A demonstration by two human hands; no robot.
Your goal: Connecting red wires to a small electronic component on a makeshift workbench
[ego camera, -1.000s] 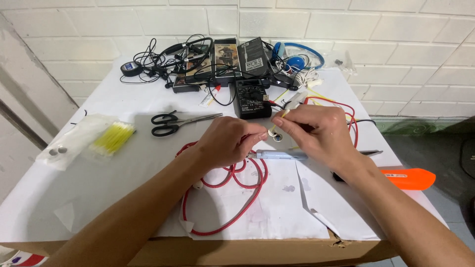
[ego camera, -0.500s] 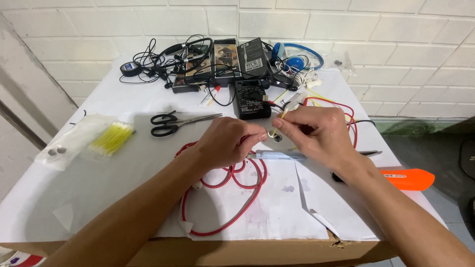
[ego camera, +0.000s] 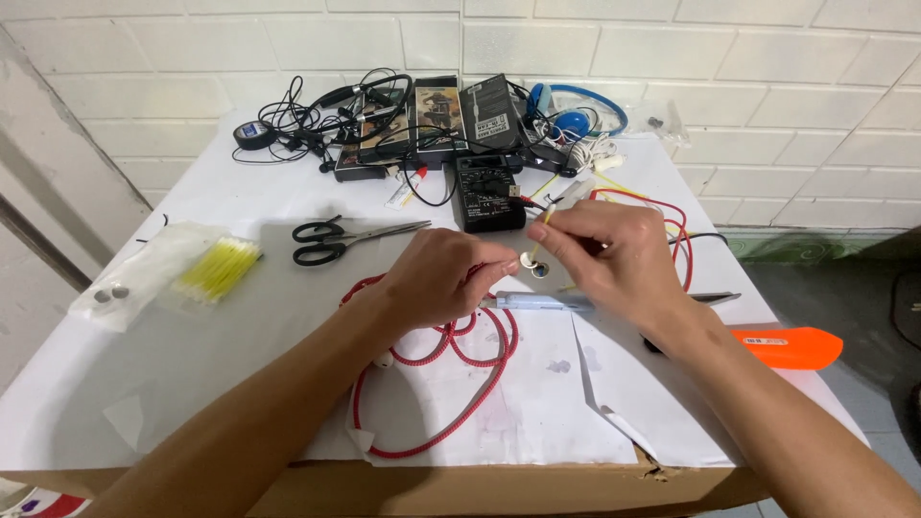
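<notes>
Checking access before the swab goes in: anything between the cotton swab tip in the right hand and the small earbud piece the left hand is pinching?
Nothing visible. The right hand holds the cotton swab with its tip right at the small earbud piece pinched by the left hand. The red braided cable lies below on the paper, out of the way.

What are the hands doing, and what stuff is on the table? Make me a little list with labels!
left hand: pinches a small round part at its fingertips
right hand: holds a thin cotton swab against that part
under the hands: red braided cable on white paper
left of the hands: black scissors, bag of yellow swabs
back of the table: black multimeter, tangled cables, blue headphones
</notes>
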